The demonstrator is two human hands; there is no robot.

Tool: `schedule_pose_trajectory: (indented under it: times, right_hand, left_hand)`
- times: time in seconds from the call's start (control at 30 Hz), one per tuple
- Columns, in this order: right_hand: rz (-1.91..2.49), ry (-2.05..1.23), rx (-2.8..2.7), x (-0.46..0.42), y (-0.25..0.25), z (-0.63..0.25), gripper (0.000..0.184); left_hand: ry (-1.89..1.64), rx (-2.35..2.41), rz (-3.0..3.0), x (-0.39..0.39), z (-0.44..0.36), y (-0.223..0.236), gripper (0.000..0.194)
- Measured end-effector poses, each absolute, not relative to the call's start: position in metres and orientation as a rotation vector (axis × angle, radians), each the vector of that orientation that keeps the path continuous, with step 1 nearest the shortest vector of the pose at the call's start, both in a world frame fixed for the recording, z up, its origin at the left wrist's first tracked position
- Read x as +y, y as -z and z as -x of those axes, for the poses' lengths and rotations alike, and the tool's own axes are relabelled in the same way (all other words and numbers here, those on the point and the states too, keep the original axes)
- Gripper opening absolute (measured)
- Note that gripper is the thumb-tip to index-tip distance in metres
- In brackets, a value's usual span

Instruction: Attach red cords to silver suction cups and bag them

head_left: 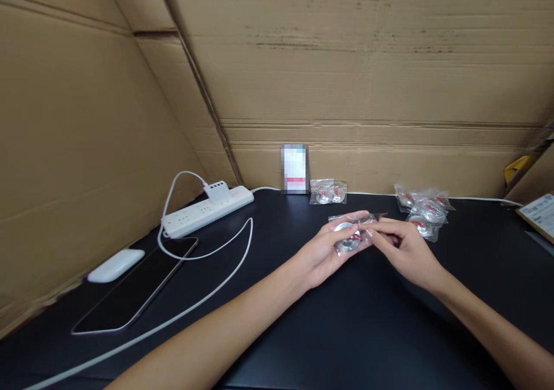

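A small clear plastic bag point(347, 239) with a round silver metal piece and a red mark inside lies across the fingers of my left hand point(319, 258). My left thumb presses on top of it. At the bag's right end, my right hand point(409, 252) has thumb and forefinger pinched together on the clear plastic. Both hands are above the black table point(346, 332), close to each other. Behind them rest two similar bagged silver pieces point(328, 194). Several more form a pile of bagged silver pieces point(426, 212) beyond my right hand.
A lit, blurred phone-like screen point(295, 169) leans against the cardboard wall point(346, 90). On the left are a white power strip point(208, 211) with a plugged-in charger point(216, 191), a looping white cable point(234, 274), a dark phone point(136, 286) and a white case point(116, 265). A labelled box point(539, 214) stands far right.
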State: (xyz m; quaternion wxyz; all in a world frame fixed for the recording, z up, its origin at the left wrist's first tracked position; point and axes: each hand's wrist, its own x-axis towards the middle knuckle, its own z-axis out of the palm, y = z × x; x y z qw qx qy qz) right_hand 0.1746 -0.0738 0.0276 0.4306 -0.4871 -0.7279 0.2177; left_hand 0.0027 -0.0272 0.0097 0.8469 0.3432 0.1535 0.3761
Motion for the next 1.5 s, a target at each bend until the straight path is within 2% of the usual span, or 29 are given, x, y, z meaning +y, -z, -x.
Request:
schedule_pose_trajectory:
  times: [0.17,0.33,0.47,0.57,0.7,0.9,1.03,1.33,1.5]
  right_hand:
    - [1.136,-0.620,-1.796,-0.074,-0.032,-0.176,0.028]
    - [1.141,-0.569,-1.392,-0.072,-0.027,-0.174,0.013]
    - [1.133,-0.925,-1.330,-0.074,-0.021,-0.162,0.023]
    - [1.051,-1.164,-1.356,-0.075,-0.018,-0.154,0.028]
    - [1.003,-1.003,-1.325,-0.071,-0.015,-0.160,0.024]
    - [1.076,-0.793,-1.352,-0.064,-0.017,-0.175,0.023]
    - [1.132,-0.678,-1.448,-0.063,-0.016,-0.179,0.022]
    - [1.147,-0.734,-1.549,-0.059,-0.011,-0.187,0.023]
    - [1.155,-0.743,-1.519,-0.057,-0.013,-0.190,0.021]
  left_hand:
    - [-0.805,0.316,-0.697,-0.029,-0.004,-0.011,0.030]
    - [-0.910,0.273,-0.733,-0.022,0.002,-0.023,0.038]
    - [-1.011,0.303,-0.828,-0.019,0.006,-0.030,0.039]
    - [-0.956,0.363,-0.936,-0.024,0.003,-0.028,0.040]
    - [-0.881,0.422,-1.221,-0.029,0.000,-0.023,0.037]
    - [-1.045,0.623,-1.590,-0.020,0.007,-0.022,0.023]
    - [-0.905,0.645,-1.670,-0.017,0.007,-0.020,0.024]
    - [-0.744,0.641,-1.749,-0.010,0.011,-0.010,0.025]
    - [-0.840,0.675,-1.846,-0.010,0.012,-0.009,0.023]
